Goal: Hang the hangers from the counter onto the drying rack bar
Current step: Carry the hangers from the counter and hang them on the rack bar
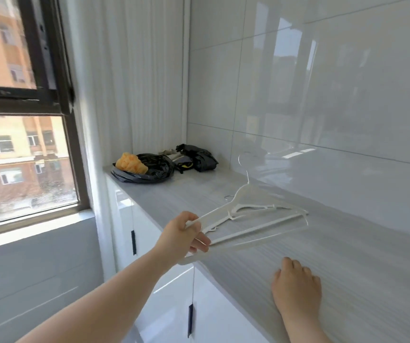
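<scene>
A white plastic hanger (pixel 244 194) with a thin metal hook is tilted up off the grey counter (pixel 347 243), its hook pointing at the tiled wall. My left hand (pixel 183 235) is shut on the hanger's near end, at the counter's front edge. Under it lies at least one more white hanger (pixel 261 230), flat on the counter. My right hand (pixel 296 284) rests palm down on the counter to the right, fingers spread, holding nothing. No drying rack bar is in view.
At the counter's far end sit a black plastic bag (pixel 149 169) with an orange cloth (pixel 131 163) and a dark bundle (pixel 197 155). A glossy tiled wall (pixel 322 95) runs along the right, a window (pixel 21 157) on the left, white cabinet doors (pixel 174 293) below.
</scene>
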`<state>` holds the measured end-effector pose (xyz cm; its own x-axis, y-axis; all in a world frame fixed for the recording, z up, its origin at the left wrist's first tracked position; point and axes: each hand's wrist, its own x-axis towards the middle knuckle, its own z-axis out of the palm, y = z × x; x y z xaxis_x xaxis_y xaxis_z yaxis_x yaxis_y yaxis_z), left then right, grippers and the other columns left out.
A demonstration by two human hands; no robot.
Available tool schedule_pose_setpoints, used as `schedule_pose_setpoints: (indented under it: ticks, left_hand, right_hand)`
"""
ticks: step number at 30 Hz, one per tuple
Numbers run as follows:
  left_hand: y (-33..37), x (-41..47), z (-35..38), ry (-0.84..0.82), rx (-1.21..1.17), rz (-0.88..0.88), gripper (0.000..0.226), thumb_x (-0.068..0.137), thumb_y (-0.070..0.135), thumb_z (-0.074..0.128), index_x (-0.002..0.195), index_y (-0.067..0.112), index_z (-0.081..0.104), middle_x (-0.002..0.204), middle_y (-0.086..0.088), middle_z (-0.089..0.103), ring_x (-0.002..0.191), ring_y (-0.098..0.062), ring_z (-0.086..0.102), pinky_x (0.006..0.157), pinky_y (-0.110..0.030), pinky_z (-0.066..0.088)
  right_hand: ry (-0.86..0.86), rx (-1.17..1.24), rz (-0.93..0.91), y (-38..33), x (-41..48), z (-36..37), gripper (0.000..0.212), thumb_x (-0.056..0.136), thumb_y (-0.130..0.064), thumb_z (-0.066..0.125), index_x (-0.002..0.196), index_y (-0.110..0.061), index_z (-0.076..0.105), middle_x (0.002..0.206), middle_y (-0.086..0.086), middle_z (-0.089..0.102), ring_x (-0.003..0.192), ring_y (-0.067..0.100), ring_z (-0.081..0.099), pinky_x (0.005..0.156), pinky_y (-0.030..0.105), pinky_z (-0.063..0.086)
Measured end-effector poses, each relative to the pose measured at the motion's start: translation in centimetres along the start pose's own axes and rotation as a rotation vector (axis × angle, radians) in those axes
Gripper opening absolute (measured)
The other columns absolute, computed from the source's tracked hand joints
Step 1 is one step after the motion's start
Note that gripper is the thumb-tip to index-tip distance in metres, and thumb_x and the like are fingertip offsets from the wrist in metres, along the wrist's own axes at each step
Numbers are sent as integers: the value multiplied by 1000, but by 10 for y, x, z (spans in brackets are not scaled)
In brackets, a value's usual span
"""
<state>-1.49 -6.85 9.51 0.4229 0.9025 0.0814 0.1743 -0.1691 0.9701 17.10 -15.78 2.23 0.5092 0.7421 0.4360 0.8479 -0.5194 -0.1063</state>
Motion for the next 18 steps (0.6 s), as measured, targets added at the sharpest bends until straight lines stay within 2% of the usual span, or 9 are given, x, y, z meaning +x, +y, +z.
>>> schedule_pose_setpoints:
  ticks: [1, 2, 3, 5, 8, 10, 12, 15, 18]
  left_hand:
    - [2, -13, -13, 22, 45, 21, 20, 93, 8, 38, 79, 19, 46, 53, 6, 65, 45, -6, 61, 50, -16, 44]
    - [3, -26, -27, 45, 83, 40, 20, 93, 8, 38, 79, 20, 46, 53, 7, 65, 46, -5, 62, 50, -14, 43]
    - [4, -39, -41, 67, 107, 55, 21, 93, 8, 39, 78, 21, 47, 54, 7, 65, 46, -5, 62, 50, -13, 43]
    - [5, -63, -68, 99, 128, 74, 21, 93, 8, 39, 79, 22, 47, 60, 5, 65, 47, -4, 61, 50, -12, 42]
    - [8, -92, -101, 138, 155, 109, 21, 92, 8, 40, 78, 23, 47, 61, 4, 65, 47, -4, 61, 52, -14, 43]
    - [12, -109, -119, 145, 179, 134, 21, 92, 9, 41, 79, 23, 48, 59, 6, 66, 49, -3, 62, 52, -15, 44]
    - [16, -127, -137, 144, 209, 166, 21, 93, 9, 41, 79, 23, 49, 56, 8, 67, 50, -3, 62, 52, -13, 44]
    - [18, -162, -169, 146, 247, 187, 23, 93, 9, 41, 79, 26, 48, 56, 11, 68, 52, -3, 63, 53, -12, 45]
    - [22, -207, -212, 196, 306, 163, 23, 93, 9, 41, 80, 26, 47, 55, 12, 68, 52, -3, 63, 53, -12, 45]
  right_hand:
    - [85, 57, -2, -1, -3, -1, 8, 64, -3, 65, 63, 3, 59, 55, 18, 59, 49, 34, 60, 49, 39, 47]
    - [77, 126, 32, -4, -7, 0, 15, 66, -6, 52, 62, 6, 59, 50, 21, 56, 42, 35, 57, 45, 39, 46]
    - [69, 227, 26, -8, -9, 1, 29, 67, -11, 39, 65, 9, 60, 51, 24, 56, 42, 37, 57, 44, 41, 46]
    - [108, 307, -41, -23, -10, -7, 43, 66, -16, 31, 77, 14, 61, 63, 31, 60, 49, 44, 59, 46, 48, 48]
    - [212, 332, -119, -61, -8, -45, 34, 65, -1, 52, 92, 18, 59, 85, 37, 62, 72, 53, 62, 58, 56, 50]
    - [331, 337, -232, -88, -1, -73, 44, 59, 14, 69, 101, 18, 58, 100, 39, 60, 88, 55, 59, 71, 60, 48]
    - [356, 344, -344, -115, 2, -101, 58, 55, 13, 77, 109, 15, 57, 109, 36, 58, 97, 53, 58, 79, 59, 46]
    - [344, 330, -477, -156, -2, -131, 51, 59, 6, 78, 107, 8, 61, 94, 28, 67, 84, 44, 64, 72, 49, 50]
    - [237, 401, -497, -202, -25, -149, 31, 83, -9, 61, 114, -3, 60, 86, 21, 69, 77, 40, 63, 65, 39, 46]
